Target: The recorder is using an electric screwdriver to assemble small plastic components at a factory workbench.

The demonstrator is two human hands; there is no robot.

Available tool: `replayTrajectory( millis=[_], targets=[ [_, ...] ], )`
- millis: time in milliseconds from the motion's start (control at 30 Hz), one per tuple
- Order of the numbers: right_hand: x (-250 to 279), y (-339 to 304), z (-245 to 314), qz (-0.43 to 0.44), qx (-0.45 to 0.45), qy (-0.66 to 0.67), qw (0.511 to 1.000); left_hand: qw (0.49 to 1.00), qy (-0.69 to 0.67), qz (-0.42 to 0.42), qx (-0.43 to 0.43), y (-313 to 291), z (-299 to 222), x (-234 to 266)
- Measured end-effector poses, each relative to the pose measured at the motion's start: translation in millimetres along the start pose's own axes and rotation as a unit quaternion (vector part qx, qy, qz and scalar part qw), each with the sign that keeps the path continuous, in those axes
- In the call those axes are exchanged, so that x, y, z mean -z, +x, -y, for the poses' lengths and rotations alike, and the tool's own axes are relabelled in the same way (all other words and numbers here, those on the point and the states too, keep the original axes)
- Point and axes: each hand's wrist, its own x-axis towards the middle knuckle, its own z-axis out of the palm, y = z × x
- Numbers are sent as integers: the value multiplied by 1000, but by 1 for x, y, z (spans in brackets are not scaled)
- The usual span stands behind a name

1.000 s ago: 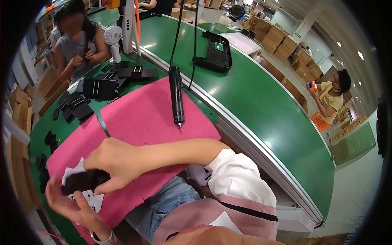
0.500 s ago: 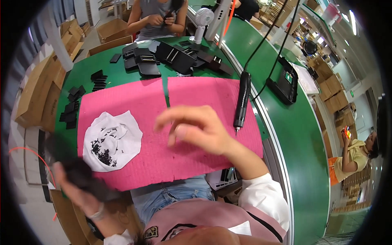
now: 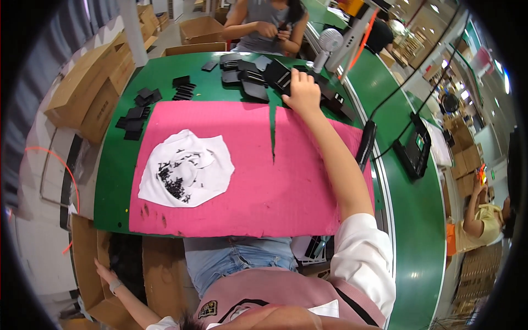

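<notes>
My right hand [image 3: 301, 92] stretches to the far side of the table and closes its fingers on a black rectangular part [image 3: 278, 77] in a heap of similar black parts [image 3: 247, 77]. Low at the left, below the table edge, my left hand [image 3: 107, 275] hangs with fingers spread over the dark inside of a cardboard box [image 3: 88, 258]; nothing shows in it. Between the two hands lies a pink mat [image 3: 275, 181] on the green table [image 3: 113, 165], carrying a white cloth [image 3: 184, 168] strewn with small black bits.
A black electric screwdriver [image 3: 366, 143] lies at the mat's right edge, its cable rising away. More black pieces [image 3: 137, 110] sit far left. A white fan [image 3: 329, 43], a black device [image 3: 415, 146], stacked cartons [image 3: 93, 88] and another person [image 3: 264, 25] opposite surround the table.
My right hand has gone from above the mat to the black parts at the far side. My left hand has dropped to the box and no longer holds the black object.
</notes>
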Motion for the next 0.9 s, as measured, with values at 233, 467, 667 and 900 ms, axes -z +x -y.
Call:
replayTrajectory(
  millis=[233,467,667,900],
  targets=[
    [62,9,7,-8,-140,125,982,935,-187,75,-292,-162,-181,-111],
    [160,-18,138,-60,107,439,890,672,-176,695,-187,-385,-243,-263],
    [155,0,195,128,174,589,779,765,-209,585,-171,-371,-255,-302],
    [-25,99,239,2,175,407,897,797,-285,519,-124,-315,-231,-330]
  ],
)
